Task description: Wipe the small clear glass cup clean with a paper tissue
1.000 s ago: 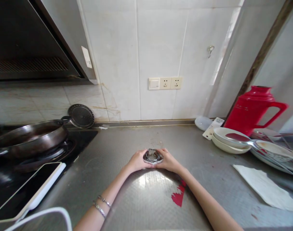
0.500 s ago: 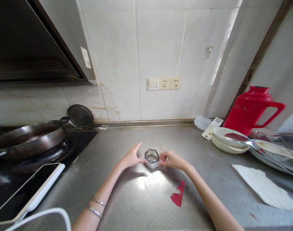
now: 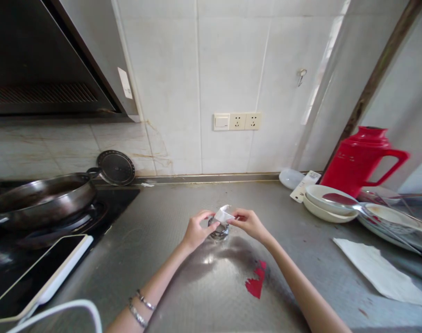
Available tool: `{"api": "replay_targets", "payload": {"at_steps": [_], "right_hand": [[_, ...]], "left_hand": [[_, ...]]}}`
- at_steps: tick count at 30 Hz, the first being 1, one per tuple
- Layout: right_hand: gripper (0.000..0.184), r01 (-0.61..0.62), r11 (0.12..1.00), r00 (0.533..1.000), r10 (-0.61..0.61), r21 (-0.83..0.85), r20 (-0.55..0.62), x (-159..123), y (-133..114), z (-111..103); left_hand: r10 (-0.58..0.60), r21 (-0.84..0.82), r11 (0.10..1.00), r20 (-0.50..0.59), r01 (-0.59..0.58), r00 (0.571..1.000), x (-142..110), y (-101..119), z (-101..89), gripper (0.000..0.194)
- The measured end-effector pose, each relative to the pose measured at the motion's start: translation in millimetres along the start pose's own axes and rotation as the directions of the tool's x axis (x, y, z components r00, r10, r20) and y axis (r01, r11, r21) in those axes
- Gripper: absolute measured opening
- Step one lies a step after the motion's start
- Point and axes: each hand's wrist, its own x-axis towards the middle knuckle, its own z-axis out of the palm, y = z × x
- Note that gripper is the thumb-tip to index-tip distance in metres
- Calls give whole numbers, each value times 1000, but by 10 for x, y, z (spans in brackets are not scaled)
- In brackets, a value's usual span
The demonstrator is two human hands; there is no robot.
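Between my two hands a small piece of thin white tissue (image 3: 223,215) is held up, folded and slightly crumpled. My left hand (image 3: 196,231) pinches its left side between thumb and fingers. On the right side, the thumb and fingertips of my right hand (image 3: 250,225) grip it too. Just below the tissue, a small faceted glass dish (image 3: 218,235) stands on the metal counter (image 3: 183,296); the tissue and my left thumb hide part of its rim. A torn red scrap (image 3: 256,283) lies on the counter, nearer to me and to the right.
At left are a stove with a steel pan (image 3: 47,199), a round black disc (image 3: 116,167) and a phone-like device (image 3: 37,277). To the right stand a red thermos jug (image 3: 356,162), stacked white bowls (image 3: 329,212) and a white napkin (image 3: 377,268). Sockets (image 3: 245,121) are on the wall.
The white tissue, low at the glass dish's front before, is now raised above it. My left hand has gone from spread to pinching the tissue; my right hand has lifted slightly.
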Motion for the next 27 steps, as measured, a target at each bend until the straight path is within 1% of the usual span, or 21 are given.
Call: {"api": "replay_targets", "payload": {"at_steps": [4, 7, 8, 10, 11, 13, 14, 15, 16, 18, 20, 21, 22, 24, 26, 27], "right_hand": [[30, 9, 1000, 1000, -9, -25, 12, -2, 17, 27], [30, 9, 1000, 999, -8, 6, -43, -4, 3, 36], [38, 11, 999, 998, -9, 38, -61, -6, -9, 40], [61, 13, 994, 998, -6, 106, -67, -13, -35, 51], [62, 6, 992, 999, 0, 123, -52, -16, -46, 59], [43, -16, 992, 999, 21, 128, -36, -19, -60, 72], [34, -28, 991, 998, 35, 131, -55, -18, -60, 76], [32, -36, 989, 994, 50, 140, -95, -13, -54, 75], [32, -41, 986, 987, 65, 160, -149, -7, -42, 69], [35, -47, 973, 957, 109, 227, -271, 13, 2, 43], [37, -72, 942, 912, 195, 327, -362, 37, 65, 12], [38, -86, 921, 888, 244, 380, -390, 49, 100, 0], [39, -98, 899, 866, 289, 428, -408, 60, 136, -7], [41, -112, 872, 839, 339, 476, -425, 74, 198, -3], [42, -120, 868, 838, 349, 482, -420, 79, 239, 23], [43, -125, 867, 841, 351, 483, -411, 79, 250, 42]], "left_hand": [[-16, -22, 1000, 7, 16, 1000, -28, 15, 77, 19], [-56, -53, 997, -19, 54, 998, -30, 43, 78, 21], [-70, -68, 995, -23, 68, 997, -32, 51, 78, 22], [-98, -85, 992, -19, 97, 995, -36, 56, 87, 24], [-112, -90, 990, -13, 110, 994, -39, 51, 95, 26], [-134, -101, 986, -2, 133, 991, -39, 22, 109, 27], [-145, -107, 984, -2, 144, 989, -35, -4, 112, 27], [-154, -109, 982, -5, 152, 988, -30, -37, 111, 27], [-170, -97, 981, -12, 168, 985, -24, -77, 106, 31], [-209, -30, 978, -22, 209, 978, -14, -168, 90, 48], [-279, 59, 959, 15, 277, 960, -16, -261, 82, 69], [-311, 91, 948, 57, 306, 949, -25, -301, 88, 78], [-328, 121, 941, 88, 317, 940, -38, -337, 103, 86], [-307, 176, 943, 130, 283, 943, -71, -388, 160, 95], [-263, 207, 951, 152, 229, 953, -104, -415, 243, 92], [-259, 219, 950, 149, 223, 954, -116, -422, 288, 92]]}}
